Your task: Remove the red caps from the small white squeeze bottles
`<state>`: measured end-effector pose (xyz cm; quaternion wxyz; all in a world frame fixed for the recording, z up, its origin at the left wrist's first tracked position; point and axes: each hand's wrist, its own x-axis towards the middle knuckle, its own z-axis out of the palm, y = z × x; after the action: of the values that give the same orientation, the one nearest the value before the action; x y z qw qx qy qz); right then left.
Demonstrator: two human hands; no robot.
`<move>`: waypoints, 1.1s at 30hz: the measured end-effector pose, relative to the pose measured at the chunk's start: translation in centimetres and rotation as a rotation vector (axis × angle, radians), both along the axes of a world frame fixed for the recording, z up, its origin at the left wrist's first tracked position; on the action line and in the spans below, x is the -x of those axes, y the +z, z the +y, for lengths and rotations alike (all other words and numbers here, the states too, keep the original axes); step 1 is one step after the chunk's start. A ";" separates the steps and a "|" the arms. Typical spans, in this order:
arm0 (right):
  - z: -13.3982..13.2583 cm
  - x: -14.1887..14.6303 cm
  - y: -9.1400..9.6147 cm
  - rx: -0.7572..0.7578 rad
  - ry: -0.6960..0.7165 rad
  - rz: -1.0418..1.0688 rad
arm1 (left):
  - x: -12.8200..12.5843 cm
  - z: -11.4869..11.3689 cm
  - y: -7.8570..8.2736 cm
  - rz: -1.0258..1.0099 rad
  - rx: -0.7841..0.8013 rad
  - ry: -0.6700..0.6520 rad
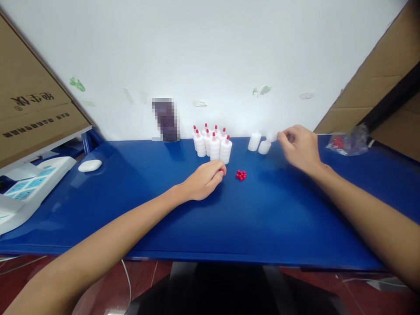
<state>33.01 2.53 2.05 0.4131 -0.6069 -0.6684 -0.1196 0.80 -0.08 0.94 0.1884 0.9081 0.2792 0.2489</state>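
Note:
My left hand (206, 178) is closed in a pinch, with a bit of a red cap (221, 170) showing at the fingertips. Right behind it stands a cluster of several white squeeze bottles (215, 148) with red-tipped nozzles. A small pile of red caps (241, 175) lies on the table to the right of this hand. My right hand (298, 145) has thumb and fingers pinched at the pale, blurred nozzle end of a white bottle (264, 147), which seems to lean towards it. Another white bottle (254, 142), without a visible red tip, is upright just left of that one.
On the blue table (183, 227), a clear plastic bag (351, 142) with red pieces lies at the far right. A white oval object (89, 166) and a white device (39, 183) are at the left. Cardboard (36, 87) flanks the table; a white wall (229, 52) stands behind.

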 end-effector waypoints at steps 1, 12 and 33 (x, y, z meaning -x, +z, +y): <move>0.3 -0.4 -0.2 0.000 -0.026 -0.008 | 0.0 0.0 0.0 0.008 -0.001 -0.014; 1.1 -0.2 0.0 0.148 -0.065 -0.088 | 0.4 0.1 0.0 0.106 -0.020 -0.093; -5.4 7.8 -0.1 0.039 0.498 -0.010 | 0.5 0.0 -0.3 0.089 -0.045 -0.111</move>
<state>25.21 -2.86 1.96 0.4150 -0.4308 -0.8014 -0.0043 0.33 -0.06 0.61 0.1687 0.9363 0.2310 0.2040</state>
